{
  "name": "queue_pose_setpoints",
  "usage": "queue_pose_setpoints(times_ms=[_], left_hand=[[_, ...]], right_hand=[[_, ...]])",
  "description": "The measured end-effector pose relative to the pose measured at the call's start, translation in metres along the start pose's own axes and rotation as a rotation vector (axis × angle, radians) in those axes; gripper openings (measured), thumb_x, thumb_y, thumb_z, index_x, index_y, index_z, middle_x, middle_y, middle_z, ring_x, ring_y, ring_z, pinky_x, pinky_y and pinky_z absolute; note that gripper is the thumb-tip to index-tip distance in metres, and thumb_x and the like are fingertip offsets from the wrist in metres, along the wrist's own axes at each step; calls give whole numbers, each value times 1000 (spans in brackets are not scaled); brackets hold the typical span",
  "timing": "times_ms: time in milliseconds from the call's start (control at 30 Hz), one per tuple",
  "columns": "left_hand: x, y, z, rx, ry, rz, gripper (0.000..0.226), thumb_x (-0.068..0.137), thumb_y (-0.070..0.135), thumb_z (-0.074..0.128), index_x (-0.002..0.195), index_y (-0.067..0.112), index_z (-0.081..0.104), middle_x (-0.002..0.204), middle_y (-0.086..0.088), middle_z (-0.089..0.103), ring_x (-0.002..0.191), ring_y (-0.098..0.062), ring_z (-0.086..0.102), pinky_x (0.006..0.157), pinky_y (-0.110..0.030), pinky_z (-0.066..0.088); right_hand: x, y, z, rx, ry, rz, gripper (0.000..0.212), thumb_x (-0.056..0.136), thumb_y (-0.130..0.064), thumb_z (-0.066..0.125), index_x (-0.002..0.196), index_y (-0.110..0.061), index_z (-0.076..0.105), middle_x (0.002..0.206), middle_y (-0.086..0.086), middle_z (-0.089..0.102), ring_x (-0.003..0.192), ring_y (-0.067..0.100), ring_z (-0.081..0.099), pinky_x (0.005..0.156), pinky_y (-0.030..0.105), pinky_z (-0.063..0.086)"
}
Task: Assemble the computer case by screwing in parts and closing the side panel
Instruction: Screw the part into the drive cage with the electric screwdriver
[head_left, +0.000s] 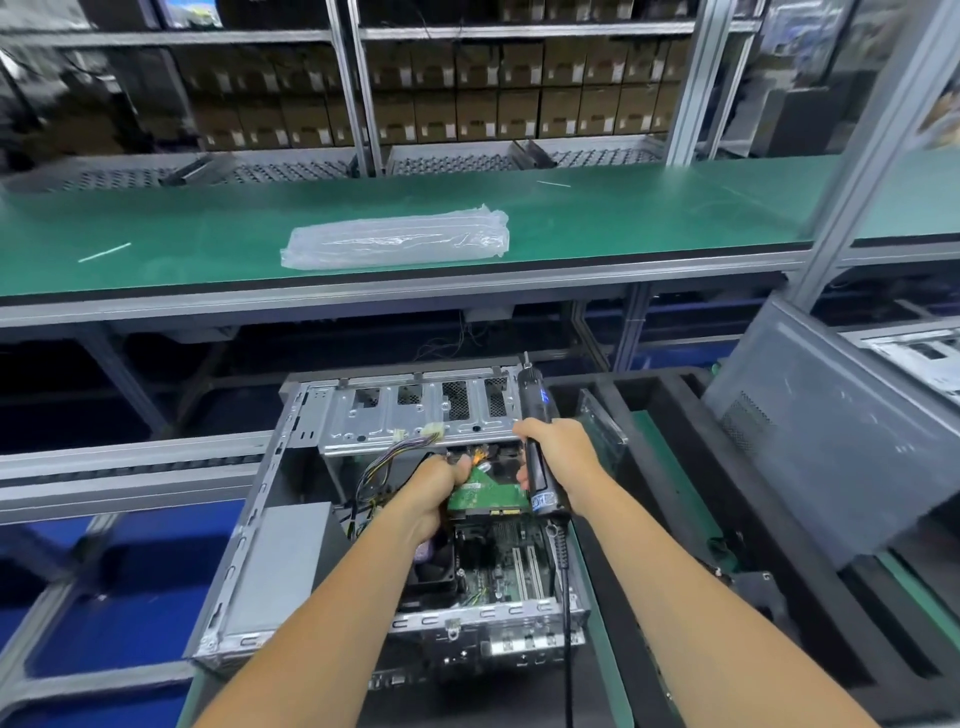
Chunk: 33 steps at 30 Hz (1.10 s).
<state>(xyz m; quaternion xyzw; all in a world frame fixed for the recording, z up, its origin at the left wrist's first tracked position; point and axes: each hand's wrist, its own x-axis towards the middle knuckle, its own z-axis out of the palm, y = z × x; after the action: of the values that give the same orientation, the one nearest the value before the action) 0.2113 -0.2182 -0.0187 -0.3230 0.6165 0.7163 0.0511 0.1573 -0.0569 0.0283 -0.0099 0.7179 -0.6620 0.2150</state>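
An open computer case (270, 561) lies on its side in front of me, with the motherboard (498, 571) exposed. My left hand (434, 493) grips a hard drive (485, 493), green circuit board up, just below the silver drive cage (415, 415). My right hand (558, 457) holds a black electric screwdriver (537, 415) upright, tip pointing away, and its fingers also touch the drive's right edge. The screwdriver's cable (566, 597) trails down over the case. A grey side panel (831, 441) leans at the right.
A green workbench (623, 218) runs across behind the case, with a clear plastic bag (395, 239) on it. Shelves of brown boxes (493, 98) stand at the back. Black foam trays (701, 519) lie to the right of the case. A roller conveyor rail (130, 467) runs at left.
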Motion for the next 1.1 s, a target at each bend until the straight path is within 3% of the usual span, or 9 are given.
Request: queue_pose_setpoints(times_ms=[133, 333, 433, 533, 600, 667, 833, 1000, 1100], left_hand=[[5, 2, 4, -35, 33, -13, 12, 96, 17, 55, 101, 7, 51, 98, -13, 66, 79, -23, 65, 60, -30, 50], [11, 0, 4, 31, 158, 34, 16, 96, 23, 53, 98, 8, 47, 95, -5, 57, 85, -18, 55, 66, -30, 42], [10, -1, 5, -21, 173, 10, 18, 97, 22, 51, 82, 13, 45, 91, -3, 53, 80, -15, 51, 62, -30, 38], [13, -1, 5, -57, 183, -9, 16, 96, 22, 51, 97, 6, 49, 103, -7, 56, 90, -19, 53, 76, -34, 42], [15, 0, 7, -89, 182, -34, 36, 95, 24, 53, 122, 1, 45, 123, -12, 54, 110, -27, 52, 97, -42, 41], [15, 1, 9, -138, 169, -56, 44, 93, 22, 56, 129, 0, 44, 127, -15, 54, 115, -32, 53, 103, -47, 40], [7, 8, 7, -456, -56, -50, 12, 82, -8, 54, 92, -5, 60, 97, -18, 62, 82, -30, 60, 83, -40, 49], [2, 11, 4, -421, -100, -22, 22, 77, -19, 55, 99, -15, 58, 92, -22, 64, 79, -31, 64, 67, -34, 52], [2, 10, 1, -380, -138, -27, 35, 75, -17, 61, 109, -19, 54, 97, -25, 66, 84, -33, 67, 67, -35, 54]], right_hand=[[2, 2, 3, -36, 16, -12, 23, 86, -26, 69, 88, -5, 60, 54, 16, 61, 43, 27, 58, 49, 32, 48], [2, -1, 1, -43, 11, -7, 25, 88, -23, 69, 98, -2, 61, 55, 17, 62, 40, 27, 58, 43, 28, 47], [0, -1, 2, -64, 19, -14, 26, 89, -23, 69, 99, 0, 62, 58, 16, 62, 41, 26, 59, 43, 28, 47], [-1, -1, 4, -63, 15, -20, 25, 89, -23, 68, 97, 0, 61, 61, 18, 62, 42, 27, 59, 46, 31, 50], [-2, -2, 5, -68, 15, -27, 23, 89, -22, 68, 95, -1, 61, 63, 18, 61, 43, 28, 60, 47, 32, 51], [-1, -3, 5, -80, 20, -30, 23, 88, -21, 69, 95, -1, 61, 66, 18, 61, 43, 28, 60, 46, 32, 50], [1, -4, 5, -115, 13, -36, 20, 88, -20, 68, 92, -2, 59, 68, 19, 57, 43, 28, 60, 45, 30, 49], [1, -2, 6, -86, 21, -22, 23, 87, -18, 69, 97, 1, 59, 59, 12, 57, 44, 28, 60, 45, 32, 50], [1, -3, 7, -77, 24, -14, 27, 87, -18, 69, 101, 3, 59, 55, 12, 58, 44, 27, 60, 45, 32, 50]])
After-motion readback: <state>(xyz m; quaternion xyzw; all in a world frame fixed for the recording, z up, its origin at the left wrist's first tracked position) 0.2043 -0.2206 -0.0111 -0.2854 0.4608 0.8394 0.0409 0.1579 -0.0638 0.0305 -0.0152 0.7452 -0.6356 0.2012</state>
